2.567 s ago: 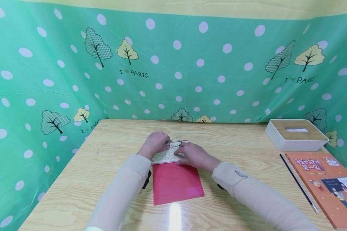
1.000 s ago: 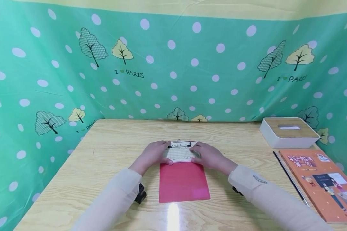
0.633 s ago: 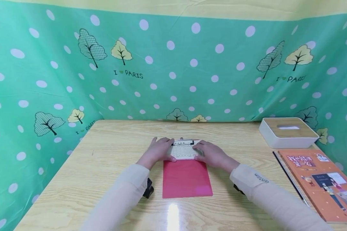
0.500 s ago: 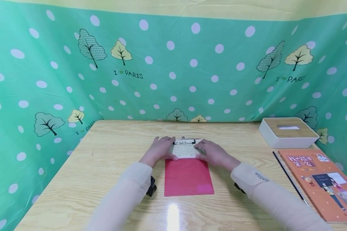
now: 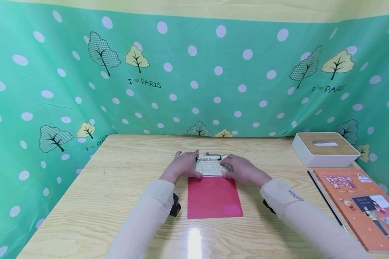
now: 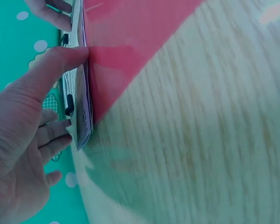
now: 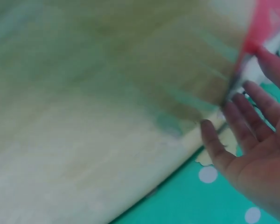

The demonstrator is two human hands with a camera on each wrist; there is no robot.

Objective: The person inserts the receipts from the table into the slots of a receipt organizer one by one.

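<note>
A red clipboard (image 5: pixel 214 198) lies on the wooden table. Its metal clip (image 5: pixel 209 158) with black ends is at the far edge, over a small stack of grid-printed papers (image 5: pixel 210 167). My left hand (image 5: pixel 183 164) is at the stack's left side, fingers loosely extended near the clip. In the left wrist view its thumb (image 6: pixel 77 55) touches the papers' near edge. On the other side my right hand (image 5: pixel 242 169) rests at the right edge, thumb by the near corner. The right wrist view shows that hand's fingers (image 7: pixel 242 126) spread and relaxed along the clipboard's side.
An orange book (image 5: pixel 356 205) lies at the right, with a dark pencil-like stick (image 5: pixel 325 198) along its left edge. A white tissue box (image 5: pixel 325 160) with a wooden lid stands behind it. Green polka-dot cloth (image 5: pixel 194 72) hangs behind the table.
The clipboard has slid away and slightly right, together with both hands. Earlier the right fingers lay over the papers near the clip; now both hands flank the stack.
</note>
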